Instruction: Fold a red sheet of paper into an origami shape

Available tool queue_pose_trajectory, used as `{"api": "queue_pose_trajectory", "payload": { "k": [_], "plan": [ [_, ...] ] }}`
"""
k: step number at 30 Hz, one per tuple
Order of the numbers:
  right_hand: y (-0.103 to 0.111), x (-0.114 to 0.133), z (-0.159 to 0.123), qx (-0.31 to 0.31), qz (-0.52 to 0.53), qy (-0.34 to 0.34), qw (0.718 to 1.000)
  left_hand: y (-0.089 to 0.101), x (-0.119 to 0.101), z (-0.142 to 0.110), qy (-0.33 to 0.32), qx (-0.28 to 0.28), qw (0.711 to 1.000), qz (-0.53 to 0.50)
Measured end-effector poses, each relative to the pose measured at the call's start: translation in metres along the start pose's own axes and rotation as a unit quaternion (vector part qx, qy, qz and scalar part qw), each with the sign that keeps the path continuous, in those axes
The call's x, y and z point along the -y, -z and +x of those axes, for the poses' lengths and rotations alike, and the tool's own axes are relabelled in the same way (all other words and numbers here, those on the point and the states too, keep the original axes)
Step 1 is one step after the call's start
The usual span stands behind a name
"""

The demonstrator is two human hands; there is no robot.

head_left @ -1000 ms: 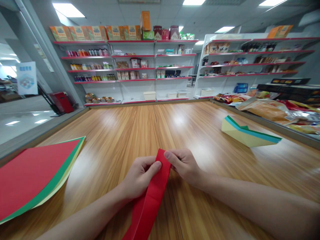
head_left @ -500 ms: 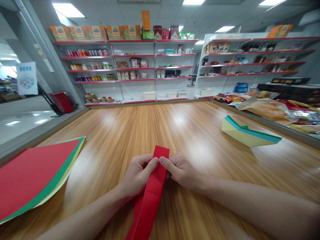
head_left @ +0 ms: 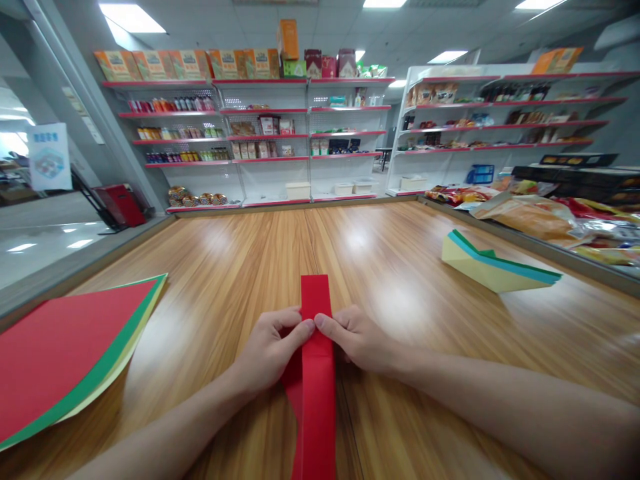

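Note:
Between my hands is a long folded strip of red paper (head_left: 319,400), its far end pointing away from me and its near end running off the bottom of the view. My left hand (head_left: 273,347) pinches its left edge, thumb on top and fingers curled beneath. On the opposite edge, my right hand (head_left: 357,339) grips it the same way, and the two thumb tips nearly meet on the paper. A looser red layer shows below and left of the strip. The fingers under the paper are hidden.
Sheets of red, green and pale yellow paper (head_left: 75,347) lie stacked at the left of the wooden table (head_left: 240,253). A folded paper boat (head_left: 493,267) in yellow, blue and green stands at the right. Snack packets (head_left: 530,217) lie beyond the right edge; stocked shelves (head_left: 265,137) stand behind.
The red strip has swung from a rightward slant to nearly straight ahead, and more of its far end shows beyond my thumbs. Both hands keep hold and have shifted only slightly.

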State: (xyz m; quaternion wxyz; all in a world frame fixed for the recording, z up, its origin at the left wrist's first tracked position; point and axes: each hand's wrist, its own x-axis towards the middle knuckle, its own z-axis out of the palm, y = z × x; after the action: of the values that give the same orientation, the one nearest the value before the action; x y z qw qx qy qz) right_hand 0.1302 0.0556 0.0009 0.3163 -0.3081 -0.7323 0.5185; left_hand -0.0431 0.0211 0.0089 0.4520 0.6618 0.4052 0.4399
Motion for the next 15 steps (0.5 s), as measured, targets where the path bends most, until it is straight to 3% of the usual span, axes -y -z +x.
{"api": "queue_pose_trajectory", "payload": {
  "k": [5, 15],
  "plan": [
    [-0.0021, -0.0001, -0.0029, 0.018, -0.023, -0.009, 1.000, -0.0007, -0.0102, -0.0021, -0.035, 0.000, 0.999, 0.023],
    [-0.0011, 0.0038, -0.0053, 0.048, -0.047, 0.007, 0.998, -0.0004, -0.0091, -0.0041, -0.024, -0.039, 0.997, 0.058]
  ]
}}
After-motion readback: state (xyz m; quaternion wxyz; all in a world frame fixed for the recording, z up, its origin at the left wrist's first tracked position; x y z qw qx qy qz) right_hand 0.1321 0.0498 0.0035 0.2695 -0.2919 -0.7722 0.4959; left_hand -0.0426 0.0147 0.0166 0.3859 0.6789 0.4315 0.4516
